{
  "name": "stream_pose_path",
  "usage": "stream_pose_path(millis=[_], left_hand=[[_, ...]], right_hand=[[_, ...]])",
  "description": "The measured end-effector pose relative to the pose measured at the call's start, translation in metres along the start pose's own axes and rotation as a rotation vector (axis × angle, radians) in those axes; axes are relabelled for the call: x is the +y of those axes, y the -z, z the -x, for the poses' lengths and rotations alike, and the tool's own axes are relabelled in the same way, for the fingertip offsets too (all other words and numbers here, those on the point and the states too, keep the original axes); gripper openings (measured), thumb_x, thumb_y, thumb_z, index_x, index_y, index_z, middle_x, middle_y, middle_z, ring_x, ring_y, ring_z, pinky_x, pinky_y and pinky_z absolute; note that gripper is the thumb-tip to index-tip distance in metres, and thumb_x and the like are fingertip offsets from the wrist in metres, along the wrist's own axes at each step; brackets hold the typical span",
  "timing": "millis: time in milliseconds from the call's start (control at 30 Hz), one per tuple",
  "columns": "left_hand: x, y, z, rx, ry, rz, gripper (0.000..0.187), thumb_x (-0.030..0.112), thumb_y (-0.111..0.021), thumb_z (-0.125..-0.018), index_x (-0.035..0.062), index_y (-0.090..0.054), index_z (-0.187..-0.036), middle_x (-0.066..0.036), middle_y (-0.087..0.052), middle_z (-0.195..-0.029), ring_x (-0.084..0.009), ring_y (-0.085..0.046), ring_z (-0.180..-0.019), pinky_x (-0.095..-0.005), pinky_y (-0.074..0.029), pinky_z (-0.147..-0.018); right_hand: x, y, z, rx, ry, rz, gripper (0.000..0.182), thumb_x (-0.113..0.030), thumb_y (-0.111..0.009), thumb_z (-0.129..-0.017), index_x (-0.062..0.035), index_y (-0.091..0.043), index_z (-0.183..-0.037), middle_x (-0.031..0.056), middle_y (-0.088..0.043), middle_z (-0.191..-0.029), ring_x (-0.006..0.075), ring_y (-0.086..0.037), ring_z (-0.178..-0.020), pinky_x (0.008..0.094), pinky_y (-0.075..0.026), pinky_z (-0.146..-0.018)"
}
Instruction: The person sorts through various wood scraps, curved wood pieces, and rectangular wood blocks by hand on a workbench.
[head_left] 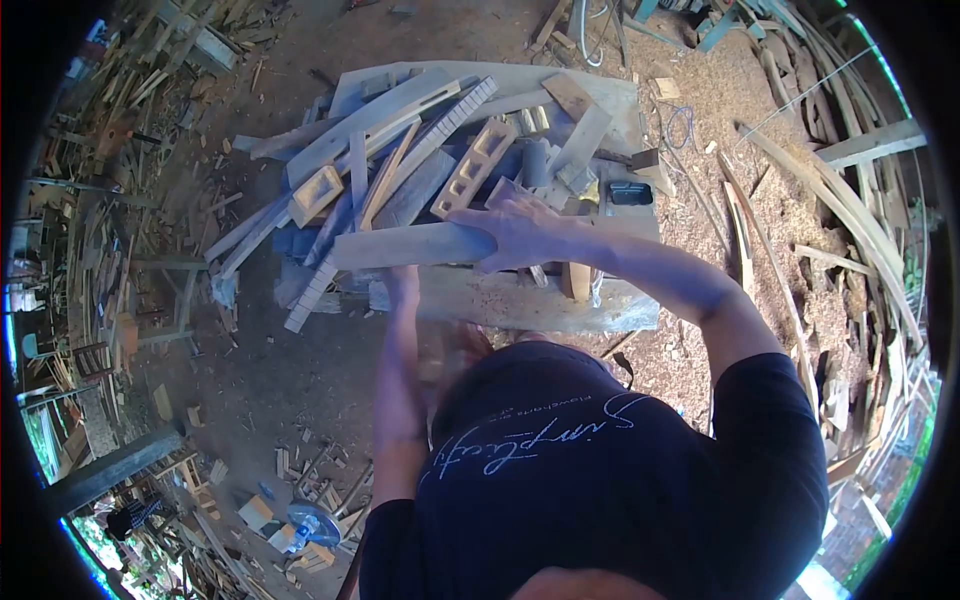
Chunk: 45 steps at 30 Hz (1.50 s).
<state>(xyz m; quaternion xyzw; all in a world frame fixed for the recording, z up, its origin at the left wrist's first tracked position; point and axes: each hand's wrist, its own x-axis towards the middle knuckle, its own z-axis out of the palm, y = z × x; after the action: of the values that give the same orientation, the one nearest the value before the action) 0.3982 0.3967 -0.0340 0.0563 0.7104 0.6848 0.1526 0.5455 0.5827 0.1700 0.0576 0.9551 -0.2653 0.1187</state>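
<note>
A pale wooden board [395, 246] lies crosswise in front of me, above the near side of the cluttered workbench. My left hand [403, 287] reaches up to its lower edge and holds it from beneath; the fingers are hidden by the board. Over the right end spreads my right hand [522, 233], gripping across the board's width with fingers toward the far edge and thumb toward the near one. Just beyond are a wooden piece with several square holes [474, 168] and a small hollowed block [316, 195]. A long strip with dark cross marks [310, 297] slants past the board's left end.
The workbench [450, 296] carries piled planks and a dark open tray [630, 193] at its right. Scrap wood heaps line the left side, and long timbers [850, 220] lean at the right. Wood chips cover the floor; a fan-like round object [312, 525] stands lower left.
</note>
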Motion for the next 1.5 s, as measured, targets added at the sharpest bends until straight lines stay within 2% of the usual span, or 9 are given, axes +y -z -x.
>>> stream_pose_path(millis=[233, 333, 567, 833, 900, 1033, 1200, 1367, 1500], left_hand=[[0.036, 0.0, 0.014, -0.261, -0.2, -0.2, 0.032, 0.011, -0.073, -0.086, -0.0044, -0.064, -0.113, -0.005, -0.069, -0.103, -0.0111, -0.065, -0.088, -0.0257, -0.051, -0.081], [0.041, -0.009, 0.015, -0.268, -0.174, -0.349, 0.026, 0.021, -0.074, -0.085, -0.0044, -0.072, -0.093, -0.008, -0.074, -0.093, -0.0123, -0.069, -0.084, -0.0282, -0.053, -0.074], [0.051, -0.018, 0.007, -0.35, -0.655, -0.417, 0.024, 0.012, -0.068, -0.083, 0.0007, -0.071, -0.104, -0.015, -0.069, -0.11, -0.0323, -0.062, -0.111, -0.0435, -0.043, -0.1], [0.055, -0.023, 0.003, -0.435, -0.563, -0.378, 0.023, 0.012, -0.072, -0.083, -0.0005, -0.069, -0.103, -0.007, -0.073, -0.089, -0.0228, -0.069, -0.092, -0.036, -0.051, -0.089], [0.063, -0.024, 0.003, -0.473, -0.164, -0.365, 0.029, 0.004, -0.072, -0.077, 0.0002, -0.07, -0.106, -0.012, -0.071, -0.106, -0.0274, -0.066, -0.103, -0.0386, -0.047, -0.096], [0.04, -0.015, -0.02, -0.477, -0.547, -0.477, 0.03, 0.004, -0.072, -0.079, -0.001, -0.068, -0.108, -0.012, -0.07, -0.107, -0.0213, -0.066, -0.103, -0.0361, -0.048, -0.095], [0.054, -0.016, -0.022, -0.563, -0.192, -0.383, 0.03, 0.003, -0.072, -0.081, -0.0024, -0.065, -0.11, -0.012, -0.068, -0.111, -0.0189, -0.064, -0.106, -0.0354, -0.051, -0.091], [0.041, -0.013, -0.035, -0.589, -0.207, -0.294, 0.037, 0.0, -0.073, -0.08, -0.002, -0.062, -0.115, -0.01, -0.067, -0.11, -0.0181, -0.065, -0.099, -0.0326, -0.052, -0.085], [0.043, -0.016, -0.041, -0.596, -0.074, -0.168, 0.04, -0.002, -0.072, -0.078, -0.0003, -0.06, -0.117, -0.008, -0.066, -0.108, -0.017, -0.065, -0.097, -0.0316, -0.052, -0.085]], right_hand=[[-0.019, 0.029, 0.021, 0.286, -0.029, -0.214, 0.075, -0.04, -0.072, -0.076, -0.0139, -0.044, -0.14, 0.0205, -0.069, -0.1, 0.0346, -0.069, -0.094, 0.0463, -0.053, -0.089], [-0.026, 0.046, 0.031, 0.272, -0.028, -0.194, 0.074, -0.039, -0.073, -0.076, -0.0101, -0.045, -0.138, 0.0217, -0.069, -0.097, 0.0343, -0.07, -0.09, 0.0461, -0.054, -0.087], [-0.044, 0.057, 0.051, 0.449, 0.242, -0.285, 0.073, -0.036, -0.073, -0.078, -0.0113, -0.044, -0.14, 0.0214, -0.07, -0.093, 0.0336, -0.071, -0.084, 0.0435, -0.056, -0.081], [-0.01, 0.022, 0.028, 0.221, -0.05, -0.084, 0.075, -0.042, -0.072, -0.078, -0.0127, -0.043, -0.14, 0.0226, -0.069, -0.094, 0.0364, -0.07, -0.088, 0.0458, -0.054, -0.086], [-0.033, 0.049, 0.035, 0.203, -0.09, -0.306, 0.084, -0.044, -0.076, -0.072, -0.0131, -0.043, -0.144, 0.0238, -0.064, -0.112, 0.0365, -0.065, -0.103, 0.0456, -0.049, -0.093], [-0.016, 0.025, 0.027, 0.216, -0.018, -0.403, 0.085, -0.045, -0.076, -0.073, -0.0142, -0.043, -0.144, 0.026, -0.064, -0.109, 0.0365, -0.066, -0.101, 0.0453, -0.049, -0.093], [-0.021, 0.042, 0.023, 0.155, -0.068, -0.202, 0.087, -0.047, -0.075, -0.074, -0.011, -0.041, -0.145, 0.0242, -0.064, -0.103, 0.0381, -0.066, -0.096, 0.0446, -0.05, -0.089], [-0.022, 0.027, 0.018, 0.275, 0.004, -0.467, 0.089, -0.048, -0.076, -0.072, -0.012, -0.042, -0.145, 0.0222, -0.065, -0.105, 0.0366, -0.065, -0.099, 0.0453, -0.049, -0.092], [-0.002, 0.018, 0.005, 0.155, -0.138, -0.093, 0.08, -0.05, -0.073, -0.075, -0.0152, -0.044, -0.141, 0.0208, -0.068, -0.104, 0.036, -0.067, -0.099, 0.0454, -0.051, -0.09]])
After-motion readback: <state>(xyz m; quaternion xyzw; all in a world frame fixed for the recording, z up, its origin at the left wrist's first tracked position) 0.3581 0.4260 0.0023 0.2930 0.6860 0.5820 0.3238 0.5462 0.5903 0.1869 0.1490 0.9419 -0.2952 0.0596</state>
